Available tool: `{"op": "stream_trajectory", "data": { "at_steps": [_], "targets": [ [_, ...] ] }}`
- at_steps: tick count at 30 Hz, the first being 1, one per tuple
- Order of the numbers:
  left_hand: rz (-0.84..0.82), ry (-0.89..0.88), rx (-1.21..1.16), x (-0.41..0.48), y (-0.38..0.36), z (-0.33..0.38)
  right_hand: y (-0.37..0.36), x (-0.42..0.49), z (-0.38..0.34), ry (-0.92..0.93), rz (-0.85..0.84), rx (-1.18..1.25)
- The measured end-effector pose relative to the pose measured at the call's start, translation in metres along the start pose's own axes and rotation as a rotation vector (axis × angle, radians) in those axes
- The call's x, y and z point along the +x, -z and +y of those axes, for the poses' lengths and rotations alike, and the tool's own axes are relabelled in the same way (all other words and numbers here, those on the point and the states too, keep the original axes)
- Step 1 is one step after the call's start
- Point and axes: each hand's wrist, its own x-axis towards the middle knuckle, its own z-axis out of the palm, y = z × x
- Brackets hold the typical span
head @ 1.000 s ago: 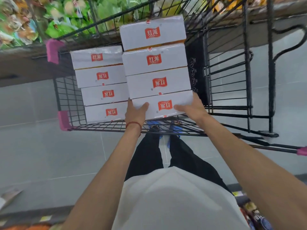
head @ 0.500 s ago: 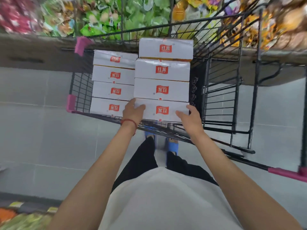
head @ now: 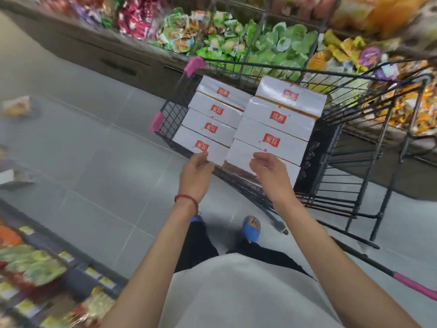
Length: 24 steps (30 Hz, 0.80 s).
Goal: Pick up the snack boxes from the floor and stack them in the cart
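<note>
A: Listing what you have: cart (head: pixel 354 147), black wire basket, pink corner guards; eight white snack boxes (head: pixel 272 138) stacked in it in two columns of four, red labels facing you, long axes running left to right across your view.

B: And my hands?

A: Left hand (head: pixel 195 172), red cord at the wrist, fingers (head: pixel 201 159) loosely curled and spread, holding nothing; the tips lie at the near corner of the left column's nearest box, touching or just short of it, which cannot be told through the blur. Right hand (head: pixel 269 174), fingers part open, empty, in front of the right column's nearest box; contact likewise unclear.

B: What remains on the floor?

A: Two blurred items far to your left: a pale flat box (head: pixel 11 177) by the frame's edge, and a yellowish packet (head: pixel 17 106) beyond it. Whether either is one of the snack boxes cannot be confirmed.

B: So which hand goes?

A: Judgement only: the cart load looks settled, so the next pickup lies left of you and low, well apart from both hands. Your left hand is the nearer; you would have to turn away from the cart and bend. The pale box's long axis appears to run roughly left to right.
</note>
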Motion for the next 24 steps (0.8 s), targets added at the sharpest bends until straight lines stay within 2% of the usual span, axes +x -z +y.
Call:
{"op": "stream_trajectory", "data": {
  "at_steps": [7, 18, 24],
  "targets": [
    [0.170, 0.053, -0.200, -0.004, 0.089, -0.035, -0.107, -0.014, -0.024, 0.067, -0.193, -0.130],
    [0.395, 0.091, -0.349, 0.013, 0.303, -0.112, -0.340, -0.052, -0.060, 0.107, -0.430, -0.227],
    [0.533, 0.134, -0.438, 0.022, 0.400, -0.149, -0.441, -0.066, -0.078, 0.078, -0.537, -0.262]
  ]
}}
